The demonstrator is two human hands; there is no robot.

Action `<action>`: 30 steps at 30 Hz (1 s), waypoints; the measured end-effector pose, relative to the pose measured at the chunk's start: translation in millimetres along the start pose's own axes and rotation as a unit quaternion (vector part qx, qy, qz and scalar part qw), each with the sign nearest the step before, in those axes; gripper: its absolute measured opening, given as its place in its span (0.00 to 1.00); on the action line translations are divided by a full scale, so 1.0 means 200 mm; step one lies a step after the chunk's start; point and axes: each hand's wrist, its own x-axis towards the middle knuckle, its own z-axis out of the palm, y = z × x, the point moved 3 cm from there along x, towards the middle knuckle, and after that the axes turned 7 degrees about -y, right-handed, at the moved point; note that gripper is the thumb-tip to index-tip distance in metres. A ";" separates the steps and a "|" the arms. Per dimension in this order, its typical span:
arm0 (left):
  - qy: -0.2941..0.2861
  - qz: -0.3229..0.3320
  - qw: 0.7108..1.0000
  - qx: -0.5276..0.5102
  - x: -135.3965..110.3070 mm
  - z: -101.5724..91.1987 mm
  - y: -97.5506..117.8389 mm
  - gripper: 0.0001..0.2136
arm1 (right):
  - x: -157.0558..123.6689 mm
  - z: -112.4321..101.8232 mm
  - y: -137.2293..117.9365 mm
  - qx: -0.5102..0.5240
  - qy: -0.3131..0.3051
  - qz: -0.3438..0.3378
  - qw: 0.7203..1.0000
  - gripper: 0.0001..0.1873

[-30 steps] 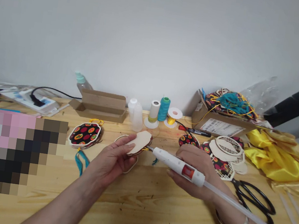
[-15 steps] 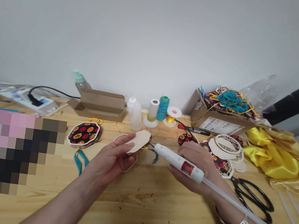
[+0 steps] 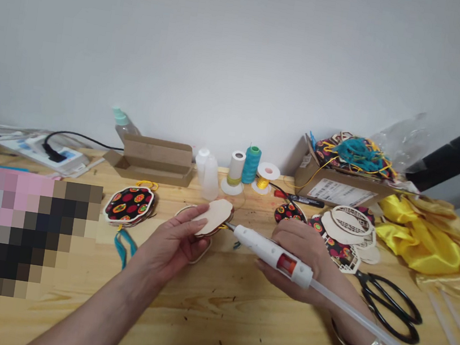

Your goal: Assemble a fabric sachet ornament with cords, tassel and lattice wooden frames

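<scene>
Between the thumb and fingers of my left hand point(image 3: 181, 234) is a pale wooden plaque point(image 3: 216, 216), its plain face up and layers showing at the edge. My right hand point(image 3: 301, 257) is wrapped round a white hot glue gun point(image 3: 274, 254) with a long clear glue stick point(image 3: 379, 329) running out of its back. The gun's metal nozzle is at the plaque's right edge, by a yellow cord; whether they touch I cannot tell. A further wooden-edged piece point(image 3: 201, 252) lies partly hidden under my left hand.
Patterned plaques point(image 3: 129, 206) with a teal tassel point(image 3: 124, 246) lie at left. Along the back stand an open cardboard box point(image 3: 155, 170), bottles point(image 3: 208, 175) and thread spools point(image 3: 251, 165). Right are a filled carton point(image 3: 338, 190), wooden cutouts point(image 3: 354, 221), black scissors point(image 3: 393, 309) and yellow cloth point(image 3: 426, 237).
The glue gun's nozzle has shifted slightly down and left along the plaque's edge. More of the teal tassel beneath it is now covered. My left hand holds almost still.
</scene>
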 end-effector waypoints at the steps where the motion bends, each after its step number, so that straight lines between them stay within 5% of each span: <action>1: -0.001 0.000 1.000 0.000 0.00 0.00 0.00 0.16 | 0.00 0.00 0.00 -0.001 0.001 -0.001 1.000 0.12; 13: 0.003 0.003 1.000 -0.012 0.00 0.00 0.00 0.17 | 0.02 -0.05 -0.02 0.029 0.039 -0.008 0.999 0.08; 30: 0.019 0.008 1.000 -0.002 0.00 0.00 -0.01 0.17 | 0.03 0.00 -0.07 0.016 0.001 -0.022 1.000 0.13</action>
